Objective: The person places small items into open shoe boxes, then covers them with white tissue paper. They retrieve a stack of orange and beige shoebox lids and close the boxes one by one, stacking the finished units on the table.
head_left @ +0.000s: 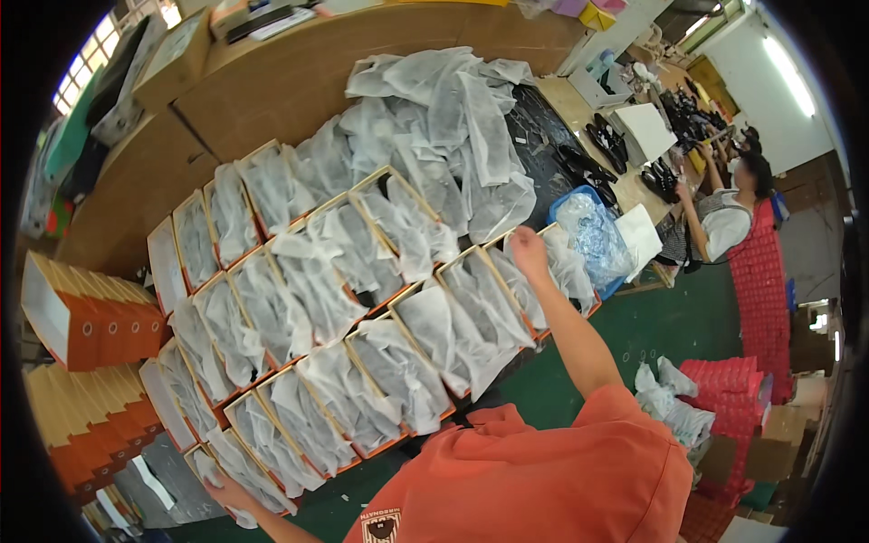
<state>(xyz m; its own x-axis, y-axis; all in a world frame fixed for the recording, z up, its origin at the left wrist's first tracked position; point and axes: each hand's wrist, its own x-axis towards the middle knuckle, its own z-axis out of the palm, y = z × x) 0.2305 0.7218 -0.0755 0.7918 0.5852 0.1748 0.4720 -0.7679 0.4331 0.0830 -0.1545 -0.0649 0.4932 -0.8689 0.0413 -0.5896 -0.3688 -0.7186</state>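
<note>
Several open orange shoeboxes (pixel 450 414) stand side by side in slanted rows in front of me, each lined with white tissue paper (pixel 339 398). Dark shoes show through the tissue in some of them. At the near left end of the front row, my left hand (pixel 228 494) lies against the last box with its fingers stretched out. My right hand (pixel 529 249) is at the far right part of the rows, over the upper edge of a box. Its fingers are curled together, and what they pinch is too small to make out.
Loose tissue sheets (pixel 453 109) are heaped behind the boxes. A blue basket (pixel 579 192) holding clear plastic sits at right, near black shoes (pixel 606 145). Stacked orange boxes (pixel 109 330) stand at left. A co-worker (pixel 729 217) is at the bench, far right.
</note>
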